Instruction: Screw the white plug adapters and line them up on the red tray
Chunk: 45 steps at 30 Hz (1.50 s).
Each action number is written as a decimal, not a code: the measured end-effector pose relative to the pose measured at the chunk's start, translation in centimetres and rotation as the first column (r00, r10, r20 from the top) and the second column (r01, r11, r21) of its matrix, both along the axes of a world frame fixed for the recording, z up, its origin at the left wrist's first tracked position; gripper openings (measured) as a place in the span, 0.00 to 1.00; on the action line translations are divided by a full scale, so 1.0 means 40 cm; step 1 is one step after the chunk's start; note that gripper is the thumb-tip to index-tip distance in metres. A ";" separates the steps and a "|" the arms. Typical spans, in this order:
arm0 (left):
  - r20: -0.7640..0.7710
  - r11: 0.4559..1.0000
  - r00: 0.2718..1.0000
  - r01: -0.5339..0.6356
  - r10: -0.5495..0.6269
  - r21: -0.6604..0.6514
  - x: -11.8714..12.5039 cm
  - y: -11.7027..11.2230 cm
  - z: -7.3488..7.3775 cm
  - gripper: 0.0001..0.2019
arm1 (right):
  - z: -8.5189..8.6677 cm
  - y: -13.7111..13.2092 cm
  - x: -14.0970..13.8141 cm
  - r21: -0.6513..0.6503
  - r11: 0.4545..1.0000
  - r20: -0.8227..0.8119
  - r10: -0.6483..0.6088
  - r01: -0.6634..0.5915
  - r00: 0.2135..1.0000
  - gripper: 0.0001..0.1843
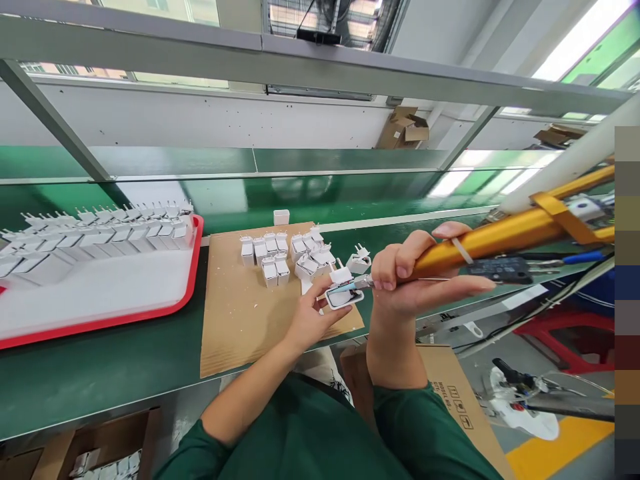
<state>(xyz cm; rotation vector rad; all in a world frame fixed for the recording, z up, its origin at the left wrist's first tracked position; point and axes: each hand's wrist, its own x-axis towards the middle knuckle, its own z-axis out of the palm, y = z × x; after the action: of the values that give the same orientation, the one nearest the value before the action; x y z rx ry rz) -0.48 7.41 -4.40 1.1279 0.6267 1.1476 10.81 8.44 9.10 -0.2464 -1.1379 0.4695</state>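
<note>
**Gold tool's tip on a charger shell at the near table edge**

My left hand point(313, 317) has its grip clamped on a white charger shell point(345, 298), thumb on one side and fingers underneath. I hold it just above the near edge of the table point(100, 373), over the right corner of the cardboard sheet point(240, 313). The shell's open face is turned up, with a dark inside showing.

My right hand point(405, 280) has its grip wrapped tightly round a gold tool point(500, 237). The tool's body runs off to the right past the table edge, with a cable tie and wires along it. Its thin metal tip point(361, 283) rests on the shell's upper rim.

A loose cluster of white plug pieces point(285, 257) stands on the far half of the cardboard, just behind the shell. One small white block point(281, 217) sits alone beyond the sheet's far edge. Toward the left end of the table lies a red tray point(100, 287), with rows of white plugs point(100, 230) lined along its far side.
</note>
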 end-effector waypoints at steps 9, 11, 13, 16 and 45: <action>0.004 1.000 1.000 0.004 -0.004 0.008 -0.003 -0.003 0.007 0.28 | 0.007 -0.001 -0.005 -0.003 1.000 -0.002 -0.014 0.014 1.000 0.23; 0.000 1.000 1.000 0.000 0.000 0.011 -0.005 -0.003 0.009 0.28 | 0.011 -0.001 -0.007 0.006 1.000 -0.003 -0.019 0.019 1.000 0.22; -0.006 1.000 1.000 0.000 0.000 0.013 -0.007 -0.003 0.010 0.28 | 0.014 0.000 -0.009 0.008 1.000 -0.007 -0.022 0.023 1.000 0.23; -0.025 1.000 1.000 -0.002 0.003 0.013 -0.008 -0.004 0.013 0.28 | 0.016 0.000 -0.010 -0.002 0.999 -0.009 -0.042 0.042 0.999 0.24; -0.219 0.997 0.973 -0.060 0.069 0.048 -0.034 -0.013 0.015 0.27 | 0.014 -0.004 -0.013 -0.072 0.989 -0.020 -0.129 0.127 0.991 0.26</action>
<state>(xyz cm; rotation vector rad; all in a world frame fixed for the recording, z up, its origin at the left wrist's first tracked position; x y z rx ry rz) -1.83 6.90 -3.78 1.2892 0.8191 1.1024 10.29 8.27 9.67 -0.3721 -1.0752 0.3983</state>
